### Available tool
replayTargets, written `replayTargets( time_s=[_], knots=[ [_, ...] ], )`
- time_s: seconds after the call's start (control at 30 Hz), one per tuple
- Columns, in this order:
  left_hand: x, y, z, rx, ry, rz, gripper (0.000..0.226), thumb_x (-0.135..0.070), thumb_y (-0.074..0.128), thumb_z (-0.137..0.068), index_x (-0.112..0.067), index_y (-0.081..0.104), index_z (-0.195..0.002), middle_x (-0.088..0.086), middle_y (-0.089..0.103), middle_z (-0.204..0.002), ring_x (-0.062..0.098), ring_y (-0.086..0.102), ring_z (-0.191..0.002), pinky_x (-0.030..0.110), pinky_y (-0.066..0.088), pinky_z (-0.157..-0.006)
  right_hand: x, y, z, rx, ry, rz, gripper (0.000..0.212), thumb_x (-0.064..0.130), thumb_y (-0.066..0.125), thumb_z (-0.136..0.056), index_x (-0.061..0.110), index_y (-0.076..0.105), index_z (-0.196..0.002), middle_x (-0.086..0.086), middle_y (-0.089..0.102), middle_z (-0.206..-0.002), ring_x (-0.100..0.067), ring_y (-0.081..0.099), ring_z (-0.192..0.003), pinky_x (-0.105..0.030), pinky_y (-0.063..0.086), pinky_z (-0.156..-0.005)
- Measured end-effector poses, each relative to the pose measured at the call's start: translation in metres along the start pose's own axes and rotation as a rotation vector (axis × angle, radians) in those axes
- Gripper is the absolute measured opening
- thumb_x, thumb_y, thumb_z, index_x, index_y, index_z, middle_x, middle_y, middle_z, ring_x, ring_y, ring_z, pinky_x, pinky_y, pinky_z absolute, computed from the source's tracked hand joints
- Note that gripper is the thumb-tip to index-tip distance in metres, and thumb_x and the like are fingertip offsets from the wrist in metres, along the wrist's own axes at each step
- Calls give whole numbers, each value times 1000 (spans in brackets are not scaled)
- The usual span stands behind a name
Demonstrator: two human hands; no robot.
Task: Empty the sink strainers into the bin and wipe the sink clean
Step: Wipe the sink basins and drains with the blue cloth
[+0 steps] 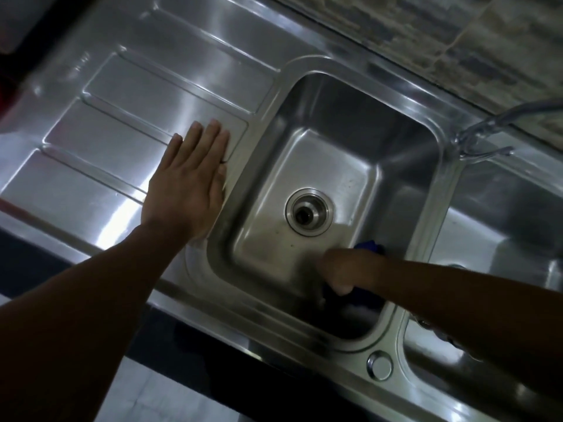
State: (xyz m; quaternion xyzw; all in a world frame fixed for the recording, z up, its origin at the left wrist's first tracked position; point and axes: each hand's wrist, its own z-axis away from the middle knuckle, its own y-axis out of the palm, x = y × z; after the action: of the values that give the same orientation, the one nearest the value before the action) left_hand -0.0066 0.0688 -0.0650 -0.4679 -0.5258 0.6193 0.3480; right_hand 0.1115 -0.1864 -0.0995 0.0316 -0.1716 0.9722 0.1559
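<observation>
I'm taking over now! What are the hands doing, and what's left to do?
Left hand: open, flat on the drainboard beside the left basin.
Right hand: inside that basin by its front wall, gripping a blue cloth.
Drain: no scraps visible; whether its strainer is in, cannot tell.
To do: finish wiping this basin, then check the right basin, mostly out of view.

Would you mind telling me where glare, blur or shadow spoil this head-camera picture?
Head view: dim overall; glare streaks the drainboard beside the flat left hand; the right hand, gripping a blue cloth in the basin, is blurred and shadowed.
</observation>
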Motion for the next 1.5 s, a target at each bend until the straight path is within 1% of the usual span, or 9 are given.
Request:
replayTargets(
  time_s=[0.27, 0.43, 0.57, 0.67, 0.83, 1.0, 1.1, 1.33, 1.5],
  knots=[
    [0, 2, -1, -6, 3, 0, 57, -39, 13, -107, -21, 11, -161, 0, 6, -169, 17, -2, -156, 42, 6, -128, -101, -47, -7, -533, 478, -296, 36, 3, 57, -86, 2, 60, -122, -23, 59, -127, -39, 60, -117, -40, 52, -95],
    [2, 4, -1, -12, 3, -8, 57, -40, 12, -107, -21, 11, -161, -1, 5, -169, 16, -2, -156, 42, 6, -128, -101, -74, -45, -959, 567, -865, 47, 4, 55, -85, 5, 55, -133, -21, 51, -141, -37, 48, -132, -38, 41, -109],
    [5, 8, -1, -18, 11, -5, 56, -40, 15, -108, -22, 9, -161, -2, 4, -169, 14, -4, -156, 42, 6, -128, -33, -69, -88, -926, 273, -859, 75, -7, 49, -91, 7, 15, -157, -12, 1, -166, -31, -1, -153, -37, 8, -125],
    [7, 10, -2, -37, 21, -15, 55, -38, 17, -108, -22, 11, -161, -1, 7, -169, 14, -2, -156, 42, 7, -128, 22, -55, -97, -885, -17, -689, 73, -8, 49, -90, 6, 19, -155, -15, 1, -165, -37, -4, -152, -39, 3, -124],
    [6, 6, -3, -23, 9, -14, 55, -39, 15, -108, -23, 12, -161, -1, 10, -169, 13, 1, -156, 42, 8, -128, 70, 2, -66, -639, -273, -754, 52, -9, 42, -96, 9, 50, -143, -13, 26, -161, -33, 16, -150, -43, 11, -122],
    [1, -1, -3, 31, -19, -11, 60, -40, 12, -105, -16, 13, -160, 6, 11, -168, 22, 4, -156, 43, 7, -127, 44, 7, -22, -348, -228, -685, 64, -4, 53, -84, 30, 56, -139, -4, 53, -144, -25, 55, -124, -35, 47, -104],
    [-10, -6, -8, 89, -86, 29, 57, -33, 21, -107, -9, 16, -158, 14, 12, -167, 33, 8, -155, 51, 12, -125, 25, 20, 9, -233, -170, -684, 61, -1, 48, -85, 32, 59, -136, -1, 55, -139, -23, 59, -112, -31, 55, -89],
    [-101, -6, 26, 50, -174, 148, 57, -19, 33, -106, -2, 17, -158, 19, 17, -165, 33, 13, -154, 52, 12, -126, 31, 43, 85, -487, -218, -854, 56, 0, 51, -83, 29, 65, -129, -2, 61, -131, -21, 59, -112, -24, 45, -89],
    [-161, -3, 50, 67, -205, 279, 56, -24, 27, -108, -10, 12, -160, 7, 12, -168, 20, 4, -156, 42, 5, -127, 38, 87, 140, -720, -218, -1038, 61, -8, 54, -83, 26, 61, -133, -8, 61, -130, -22, 66, -99, -27, 57, -81]
  ],
)
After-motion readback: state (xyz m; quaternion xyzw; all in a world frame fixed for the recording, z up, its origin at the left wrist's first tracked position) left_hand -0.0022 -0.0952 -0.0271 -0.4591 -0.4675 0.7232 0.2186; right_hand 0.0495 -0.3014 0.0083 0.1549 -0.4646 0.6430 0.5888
